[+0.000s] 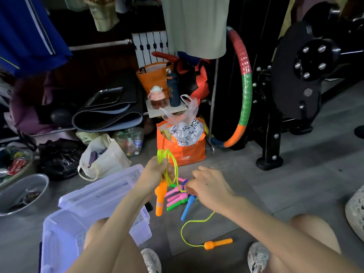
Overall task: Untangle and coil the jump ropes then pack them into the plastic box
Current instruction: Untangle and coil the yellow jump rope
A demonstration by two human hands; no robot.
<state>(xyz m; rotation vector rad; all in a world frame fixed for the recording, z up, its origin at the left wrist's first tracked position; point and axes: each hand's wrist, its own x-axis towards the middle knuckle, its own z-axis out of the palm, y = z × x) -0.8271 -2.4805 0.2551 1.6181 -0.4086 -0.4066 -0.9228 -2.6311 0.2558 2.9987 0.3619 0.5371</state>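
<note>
Clearly, the left hand (157,172) gripped the coils of the yellow rope (173,162), one orange handle (160,200) hanging below. The right hand (208,186), fingers curled, probably pinched the rope beside it. The loose tail ran nearer, to the second handle (218,243) lying crosswise under the right arm; the plastic box (59,233) stood near left.

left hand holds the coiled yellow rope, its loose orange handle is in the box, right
No: the head view shows that handle lying on the floor, outside the box. The left hand does hold the coiled yellow rope.
</note>
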